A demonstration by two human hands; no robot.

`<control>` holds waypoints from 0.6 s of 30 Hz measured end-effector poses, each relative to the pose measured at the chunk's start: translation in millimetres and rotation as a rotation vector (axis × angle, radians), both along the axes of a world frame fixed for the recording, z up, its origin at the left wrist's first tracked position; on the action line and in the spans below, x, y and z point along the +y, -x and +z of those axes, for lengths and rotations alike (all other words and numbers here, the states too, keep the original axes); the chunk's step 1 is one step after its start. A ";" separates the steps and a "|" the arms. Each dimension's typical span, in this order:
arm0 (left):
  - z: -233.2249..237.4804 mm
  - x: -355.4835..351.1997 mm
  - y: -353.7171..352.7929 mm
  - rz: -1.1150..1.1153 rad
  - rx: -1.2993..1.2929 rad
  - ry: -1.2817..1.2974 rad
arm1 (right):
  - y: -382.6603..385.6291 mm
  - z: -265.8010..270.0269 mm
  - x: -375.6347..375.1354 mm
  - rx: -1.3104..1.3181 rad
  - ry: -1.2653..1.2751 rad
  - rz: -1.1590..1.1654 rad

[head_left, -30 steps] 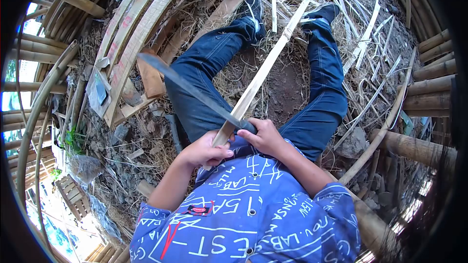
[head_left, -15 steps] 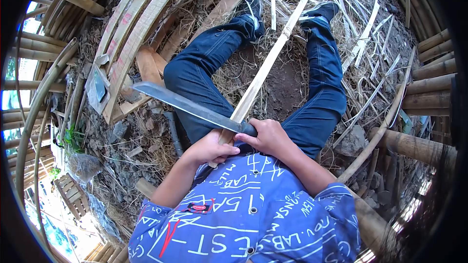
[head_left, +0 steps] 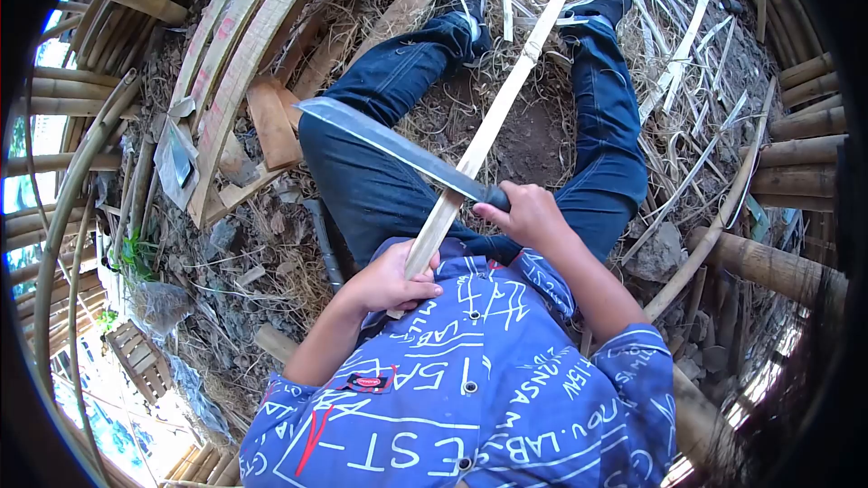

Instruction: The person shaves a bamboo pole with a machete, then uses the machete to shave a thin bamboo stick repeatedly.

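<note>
Left hand point(head_left: 391, 280): fingers closed round wood strip point(head_left: 502, 113), near end. Right hand point(head_left: 526, 214): fingers closed on knife point(head_left: 393, 147) handle, right of strip; blade crosses strip.

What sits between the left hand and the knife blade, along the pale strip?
Nothing: just a bare stretch of the strip from left hand to blade, seen in the head view.

Knife point(head_left: 393, 146): across the stick point(head_left: 493, 117).
Boards point(head_left: 237, 77): left of the legs point(head_left: 601, 131).
Strips point(head_left: 680, 68): on the ground point(head_left: 532, 140), right of the legs.
Crate point(head_left: 138, 361): left, behind the boards.
</note>
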State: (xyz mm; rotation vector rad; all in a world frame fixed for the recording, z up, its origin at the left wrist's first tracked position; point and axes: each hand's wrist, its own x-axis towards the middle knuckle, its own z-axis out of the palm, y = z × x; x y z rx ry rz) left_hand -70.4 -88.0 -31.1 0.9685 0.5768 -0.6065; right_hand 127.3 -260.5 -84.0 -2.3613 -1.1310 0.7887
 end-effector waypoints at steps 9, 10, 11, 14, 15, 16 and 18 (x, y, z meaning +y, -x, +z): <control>7.1 6.4 5.4 -0.025 -0.024 -0.027 | -55.5 -22.8 1.0 -0.059 0.094 -0.058; 7.7 5.8 1.7 -0.027 0.003 -0.002 | -57.9 -27.5 1.7 -0.081 0.077 -0.056; 8.0 6.9 0.8 -0.036 0.001 0.006 | -59.2 -30.4 0.3 -0.104 0.066 -0.055; 10.5 11.5 4.4 -0.043 -0.026 -0.036 | -64.6 -24.5 4.4 -0.094 0.077 -0.083; 10.0 10.9 5.8 -0.043 -0.022 -0.037 | -68.9 -28.8 4.6 -0.090 0.076 -0.082; 9.4 10.6 8.1 -0.056 -0.046 -0.073 | -74.9 -35.3 3.5 -0.114 0.079 -0.083; 10.7 11.8 11.5 -0.076 -0.071 -0.112 | -84.9 -37.1 3.6 -0.147 0.085 -0.107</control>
